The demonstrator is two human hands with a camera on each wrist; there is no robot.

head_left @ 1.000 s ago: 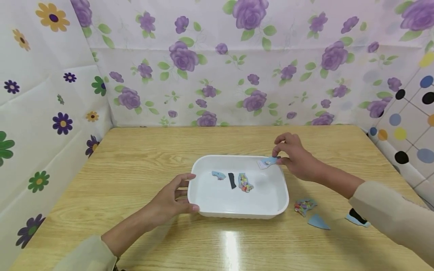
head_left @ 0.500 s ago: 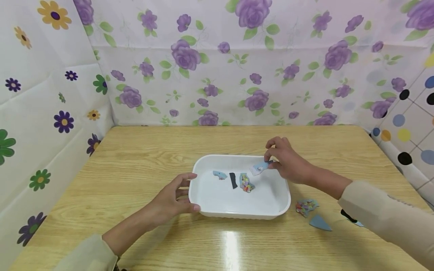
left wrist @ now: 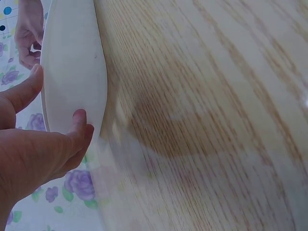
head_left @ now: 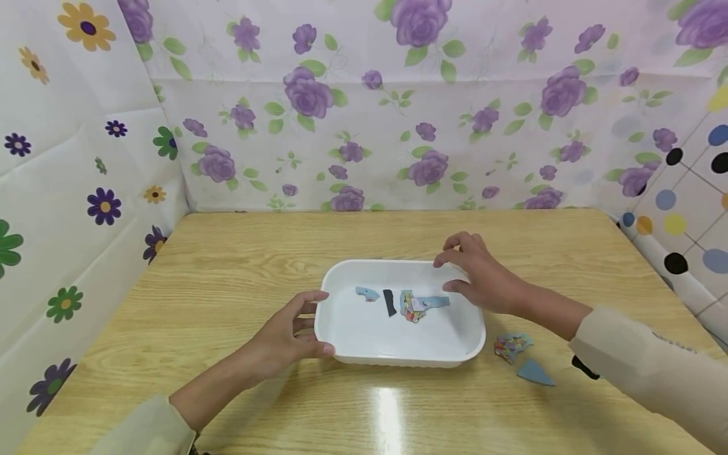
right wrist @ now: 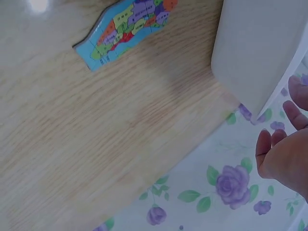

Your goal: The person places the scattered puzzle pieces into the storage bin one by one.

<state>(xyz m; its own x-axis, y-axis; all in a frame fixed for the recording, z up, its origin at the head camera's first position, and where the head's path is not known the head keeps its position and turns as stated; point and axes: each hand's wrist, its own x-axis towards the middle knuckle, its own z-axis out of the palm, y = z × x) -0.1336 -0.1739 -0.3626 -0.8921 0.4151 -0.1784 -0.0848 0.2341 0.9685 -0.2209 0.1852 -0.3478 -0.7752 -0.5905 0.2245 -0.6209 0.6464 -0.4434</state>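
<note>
A white plastic tray (head_left: 364,341) holds several puzzle pieces. My left hand (head_left: 292,328) grips its left end, thumb and fingers against the rim and outer wall, also visible on the tray (left wrist: 74,67) in the left wrist view. Over the tray's right back corner is my right hand (head_left: 483,278), thumb and fingers apart with nothing between them. Below its fingertips lies a light blue piece (head_left: 436,302), its pale end overlapping a colourful map piece (head_left: 408,311). A narrow black piece (head_left: 389,303) and a small blue piece (head_left: 367,294) lie further left.
Right of the tray, on the wooden table (head_left: 227,265), lie a colourful map piece (head_left: 512,346), a blue wedge-shaped piece (head_left: 534,373) and a black piece (head_left: 586,368) partly hidden by the right sleeve. Flower-print sheeting (head_left: 364,126) stands behind the table.
My right hand has carried the light blue piece leftward into the tray and let go of it, and its fingers have spread. The left hand stays on the tray.
</note>
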